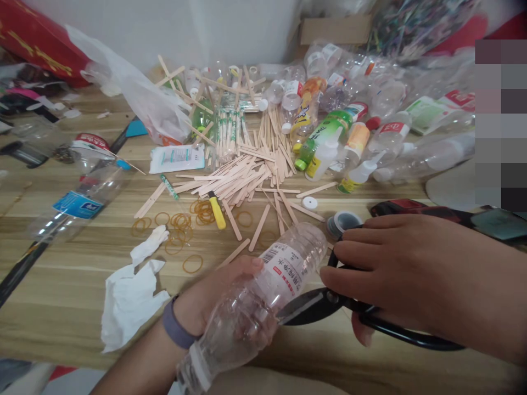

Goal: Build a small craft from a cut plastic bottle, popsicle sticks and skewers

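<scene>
My left hand [230, 280] is wrapped round a clear plastic bottle [242, 318] with a white label. The bottle lies tilted, its neck toward me at the lower left and its base pointing up and right. My right hand [382, 269] grips black-handled scissors [317, 307]. Their dark blades reach left to the side of the bottle, just below the label; whether they cut into the plastic I cannot tell. Part of my left fingers shows blurred through the clear wall.
Wooden craft sticks [242, 175] lie heaped mid-table, with rubber bands [181, 225] and a yellow-handled cutter [217, 211] before them. Many bottles [329, 137] crowd the back right. Torn tissue [132, 307] lies at left, near a blue-labelled bottle [78, 204]. A tape roll [345, 220] sits beyond my right hand.
</scene>
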The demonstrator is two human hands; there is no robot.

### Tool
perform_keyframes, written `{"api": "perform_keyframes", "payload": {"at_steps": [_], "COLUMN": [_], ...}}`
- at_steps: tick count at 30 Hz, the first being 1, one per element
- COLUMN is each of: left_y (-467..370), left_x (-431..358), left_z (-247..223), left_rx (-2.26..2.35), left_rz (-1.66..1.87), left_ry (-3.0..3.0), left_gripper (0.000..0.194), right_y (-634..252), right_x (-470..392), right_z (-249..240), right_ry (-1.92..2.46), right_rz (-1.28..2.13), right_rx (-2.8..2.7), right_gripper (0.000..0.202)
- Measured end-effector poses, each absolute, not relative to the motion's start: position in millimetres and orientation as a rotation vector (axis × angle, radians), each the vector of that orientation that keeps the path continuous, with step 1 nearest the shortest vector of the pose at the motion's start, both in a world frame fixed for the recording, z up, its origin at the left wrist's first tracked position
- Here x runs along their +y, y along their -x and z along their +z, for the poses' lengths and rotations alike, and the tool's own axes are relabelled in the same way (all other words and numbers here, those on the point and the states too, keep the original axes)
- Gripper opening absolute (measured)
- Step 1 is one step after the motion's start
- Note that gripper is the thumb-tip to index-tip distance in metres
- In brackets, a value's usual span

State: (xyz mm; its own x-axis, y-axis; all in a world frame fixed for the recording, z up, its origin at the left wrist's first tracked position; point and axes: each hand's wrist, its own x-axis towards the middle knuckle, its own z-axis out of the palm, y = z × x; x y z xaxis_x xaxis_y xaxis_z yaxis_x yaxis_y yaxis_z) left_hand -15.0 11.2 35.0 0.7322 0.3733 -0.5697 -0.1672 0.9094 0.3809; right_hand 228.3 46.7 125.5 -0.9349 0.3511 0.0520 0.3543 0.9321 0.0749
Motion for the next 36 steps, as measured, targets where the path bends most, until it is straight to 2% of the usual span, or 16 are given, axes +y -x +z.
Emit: {"api": "perform_keyframes", "payload": {"at_steps": [10, 15, 20, 23, 28, 36], "left_y": [17.0, 17.7, 15.0, 14.0, 12.3, 15.3], "left_x": [9.6, 7.8, 8.1, 10.8, 15.3, 14.1], "left_z": [34.5, 35.4, 29.3, 31.6, 45.4, 40.9], "left_rx": [0.66, 0.711, 0.767, 0.743, 0.654, 0.666], "left_rz": [0.349, 0.399, 0.424, 0.417, 0.489, 0.562], "left_ry": [-0.337, -0.33, -0.41, -0.464, -0.453, -0.426], "left_gripper": [0.043, 0.042, 0.061, 0.073, 0.054, 0.057], "right_y": [-228.0, -229.7, -230.2, -227.0, -225.8, -225.1], "right_x": [45.8, 40.4, 31.0, 23.4, 16.5, 5.4], "right_z": [119.7, 110.6, 99.5, 93.4, 86.0, 87.1], "right_ry": [0.561, 0.615, 0.702, 0.811, 1.01, 1.074], "right_rz": [-0.003, 0.01, 0.146, 0.337, 0.622, 0.355], "right_rx": [-2.966, -2.882, -2.776, -2.685, -2.458, -2.519], "right_gripper": [0.019, 0.037, 0.039, 0.033, 0.019, 0.034]}}
